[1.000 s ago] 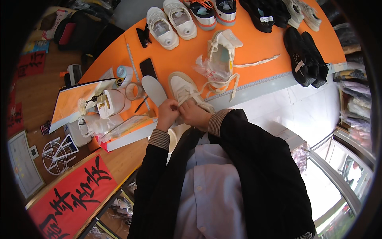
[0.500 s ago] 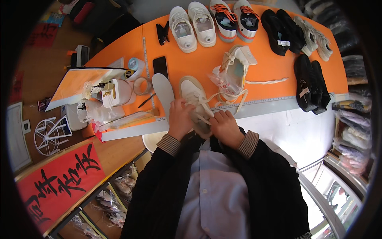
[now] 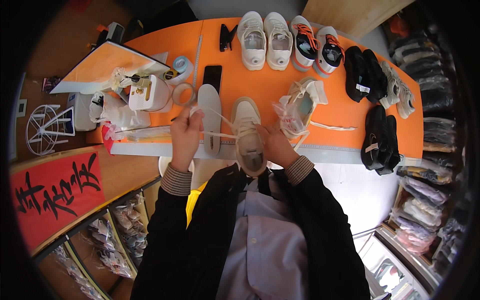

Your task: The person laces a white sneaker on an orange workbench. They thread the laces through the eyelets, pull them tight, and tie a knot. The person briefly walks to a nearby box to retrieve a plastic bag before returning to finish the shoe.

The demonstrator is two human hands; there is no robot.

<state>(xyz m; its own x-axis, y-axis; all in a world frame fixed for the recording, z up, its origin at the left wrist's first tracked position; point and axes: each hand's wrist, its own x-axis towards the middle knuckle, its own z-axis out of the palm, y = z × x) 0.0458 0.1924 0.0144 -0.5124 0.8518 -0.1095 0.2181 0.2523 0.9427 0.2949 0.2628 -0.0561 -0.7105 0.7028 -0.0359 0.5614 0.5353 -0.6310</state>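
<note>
A cream low-top sneaker [image 3: 248, 108] sits at the front edge of the orange table, toe pointing away from me, heel overhanging. My left hand [image 3: 186, 136] is closed on a shoelace [image 3: 218, 135] and holds it stretched out to the left of the shoe. With bent fingers, my right hand [image 3: 276, 146] grips the shoe's right side near the opening; whether a lace is also between the fingers is hidden. A pale insole [image 3: 206, 107] lies beside my left hand. To the right rests the matching sneaker [image 3: 316, 89], loosely laced, with clear plastic [image 3: 289, 119] on it.
Behind the insole lies a black phone [image 3: 213, 74]. Tape rolls [image 3: 183, 93], a white box [image 3: 146, 96] and a mirror [image 3: 107, 67] crowd the left. A stapler [image 3: 226, 38], white sneakers [image 3: 252, 45], orange-laced sneakers [image 3: 305, 42] and black shoes [image 3: 376, 135] line the back and right.
My left hand has moved left, away from the sneaker, drawing the lace out with it. My right hand has shifted onto the shoe's side. The whole view has turned slightly.
</note>
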